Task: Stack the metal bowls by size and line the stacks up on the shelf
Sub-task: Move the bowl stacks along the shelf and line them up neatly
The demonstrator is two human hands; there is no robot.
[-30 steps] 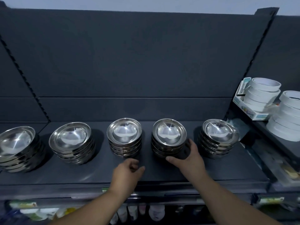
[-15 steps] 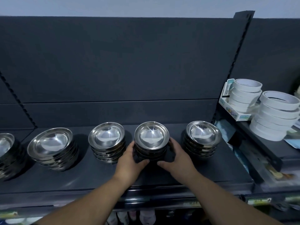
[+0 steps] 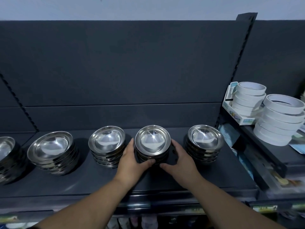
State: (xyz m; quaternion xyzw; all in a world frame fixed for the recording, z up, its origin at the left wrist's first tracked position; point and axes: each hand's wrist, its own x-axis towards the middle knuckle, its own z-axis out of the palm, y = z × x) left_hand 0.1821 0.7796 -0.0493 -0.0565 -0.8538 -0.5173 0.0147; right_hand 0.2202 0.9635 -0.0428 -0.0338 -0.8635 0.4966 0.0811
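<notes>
Several stacks of shiny metal bowls stand in a row on the dark shelf [image 3: 82,182]. My left hand [image 3: 132,161] and my right hand [image 3: 179,160] clasp the middle stack [image 3: 152,141] from both sides, thumbs meeting at its front base. To its left are a same-size stack [image 3: 106,141], a wider stack [image 3: 50,147], and a stack cut off by the left edge [image 3: 5,148]. Another small stack [image 3: 205,138] stands to the right, apart from my right hand.
The dark back panel [image 3: 123,71] rises behind the row. On a side shelf at right sit stacks of white tape rolls [image 3: 280,119] and a boxed stack [image 3: 247,100]. The shelf's front edge [image 3: 148,195] runs under my forearms, with goods below.
My left hand moved from the shelf front up onto the middle stack's left side, joining my right hand. The view shifted so the stacks sit further left.
</notes>
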